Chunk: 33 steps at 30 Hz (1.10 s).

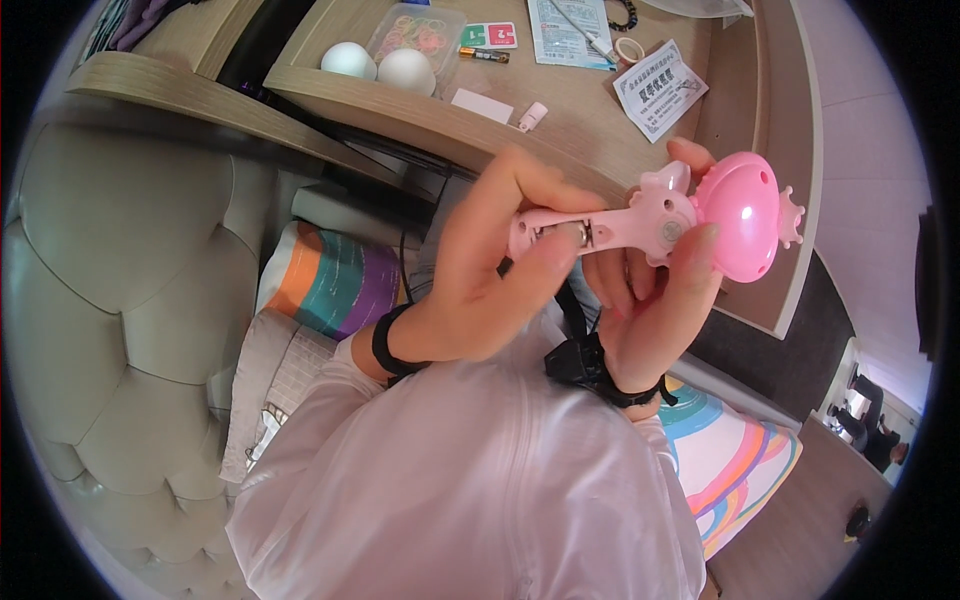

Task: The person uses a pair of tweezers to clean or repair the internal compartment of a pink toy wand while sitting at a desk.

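A tufted beige headboard (120, 330) fills the far left, with a striped cushion (335, 278) beside it. On a wooden desk (570, 110) ahead, two white balls (407, 72) sit against a clear box (462, 40) of coloured rubber bands, perhaps for tidiness. A loose battery (485, 54) lies nearby, within easy reach. The left hand (488, 300) grips the narrow handle end of a pink toy wand (645, 222), its thumb pressing near a metal spring (585, 233) in an open slot, apparently to steady that part. The wand lies nearly level before the chest, slot facing up, likely so its inside can be seen. The right hand (655, 318) cradles the heavier-looking rounded end, thumb on top. Beyond it, a leaflet (660, 90) lies flat.
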Motion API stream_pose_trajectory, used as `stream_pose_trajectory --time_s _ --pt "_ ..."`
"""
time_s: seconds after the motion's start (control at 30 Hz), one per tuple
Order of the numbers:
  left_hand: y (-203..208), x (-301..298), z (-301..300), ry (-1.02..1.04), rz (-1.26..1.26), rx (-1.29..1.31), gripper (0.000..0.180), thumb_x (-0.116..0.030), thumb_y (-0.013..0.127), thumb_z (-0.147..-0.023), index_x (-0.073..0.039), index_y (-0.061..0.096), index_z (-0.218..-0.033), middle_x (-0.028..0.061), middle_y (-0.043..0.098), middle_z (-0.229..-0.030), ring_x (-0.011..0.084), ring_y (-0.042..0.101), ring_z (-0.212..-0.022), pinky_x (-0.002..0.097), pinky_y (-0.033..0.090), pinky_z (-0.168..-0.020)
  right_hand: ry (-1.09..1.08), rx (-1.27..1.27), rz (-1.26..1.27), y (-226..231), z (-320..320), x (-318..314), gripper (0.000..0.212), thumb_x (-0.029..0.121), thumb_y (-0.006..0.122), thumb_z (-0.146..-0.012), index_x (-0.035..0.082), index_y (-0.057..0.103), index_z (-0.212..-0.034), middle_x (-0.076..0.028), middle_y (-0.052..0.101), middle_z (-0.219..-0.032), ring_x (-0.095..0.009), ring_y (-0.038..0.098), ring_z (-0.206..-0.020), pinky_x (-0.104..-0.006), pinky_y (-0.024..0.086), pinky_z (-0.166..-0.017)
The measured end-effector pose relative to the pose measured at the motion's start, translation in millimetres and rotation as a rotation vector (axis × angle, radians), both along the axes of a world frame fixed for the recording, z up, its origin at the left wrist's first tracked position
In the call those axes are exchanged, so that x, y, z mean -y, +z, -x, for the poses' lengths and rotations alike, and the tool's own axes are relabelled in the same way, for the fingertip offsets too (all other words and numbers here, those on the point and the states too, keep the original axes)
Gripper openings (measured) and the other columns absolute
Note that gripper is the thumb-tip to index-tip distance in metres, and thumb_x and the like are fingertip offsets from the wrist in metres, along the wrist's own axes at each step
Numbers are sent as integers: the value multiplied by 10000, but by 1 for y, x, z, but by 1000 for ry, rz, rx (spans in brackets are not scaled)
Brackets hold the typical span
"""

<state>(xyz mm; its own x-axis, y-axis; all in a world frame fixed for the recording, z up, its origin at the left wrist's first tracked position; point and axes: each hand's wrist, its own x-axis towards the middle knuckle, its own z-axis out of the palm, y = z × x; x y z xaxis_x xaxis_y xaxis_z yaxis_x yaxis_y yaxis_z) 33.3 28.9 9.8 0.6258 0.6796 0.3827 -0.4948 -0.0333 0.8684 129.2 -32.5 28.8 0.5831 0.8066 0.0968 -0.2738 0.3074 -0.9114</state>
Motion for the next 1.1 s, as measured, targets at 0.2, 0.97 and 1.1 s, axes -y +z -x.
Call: stream_pose_trajectory --time_s 0.2,0.97,1.1 --pt "1 2 0 -14 9 -22 138 -37 448 -812 19 419 -935 29 463 -747 35 380 -619 179 320 -550 -6 -39 -15 0 -1 0 576 443 392 -842 -30 311 -1159 55 275 -447 -16 215 -310 -174 149 -307" --pt "4 0 0 164 -304 -124 214 26 516 -691 28 448 -894 83 536 -696 78 513 -603 207 412 -542 96 -98 -84 -4 -7 5 503 363 436 -836 -9 327 -1156 37 388 -570 -9 226 -358 -167 154 -330" --pt "7 0 1 212 -356 -158 212 20 532 -672 32 468 -874 96 538 -689 89 524 -589 218 424 -535 160 -158 -156 -5 -7 6 441 278 448 -853 -6 323 -1166 41 396 -572 -11 238 -390 -168 167 -355"
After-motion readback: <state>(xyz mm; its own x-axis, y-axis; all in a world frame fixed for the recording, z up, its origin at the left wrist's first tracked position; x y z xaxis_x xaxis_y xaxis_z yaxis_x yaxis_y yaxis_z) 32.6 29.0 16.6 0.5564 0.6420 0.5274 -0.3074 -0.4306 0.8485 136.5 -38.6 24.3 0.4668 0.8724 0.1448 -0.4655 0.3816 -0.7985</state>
